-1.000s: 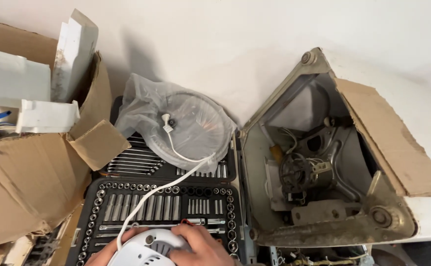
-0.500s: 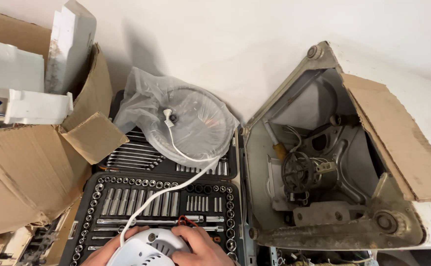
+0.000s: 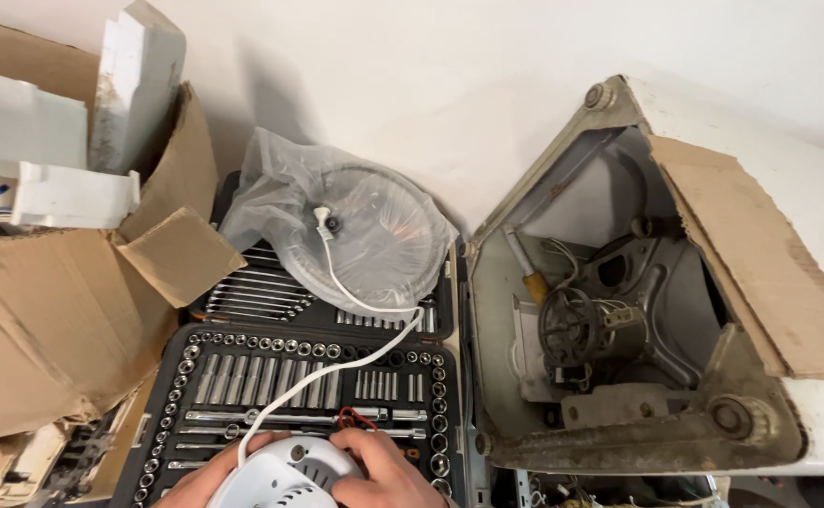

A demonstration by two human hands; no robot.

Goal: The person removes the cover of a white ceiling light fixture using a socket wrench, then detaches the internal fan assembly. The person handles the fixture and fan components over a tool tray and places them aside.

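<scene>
Left hand [image 3: 195,484]: I cup the left side of the white fan motor housing [image 3: 285,475]; my fingers are mostly below the frame edge, so I cannot tell how tightly they close.
Right hand [image 3: 384,470]: my fingers [image 3: 360,450] are curled and pressed onto the housing's right side.
Housing: it sits at the near edge of the open socket set case [image 3: 299,404], over the sockets.
Cord risk: the white cord [image 3: 336,362] runs from the housing across the case to its plug [image 3: 320,216] on the bagged fan guard [image 3: 355,226]; if I lift it, the cord could drag the guard off the case lid.
Snag risk: the cord may catch on sockets and scatter them.
Crowding: the cardboard box [image 3: 54,310] and the overturned washing machine [image 3: 638,310] hem me in, so a swing could knock either.
</scene>
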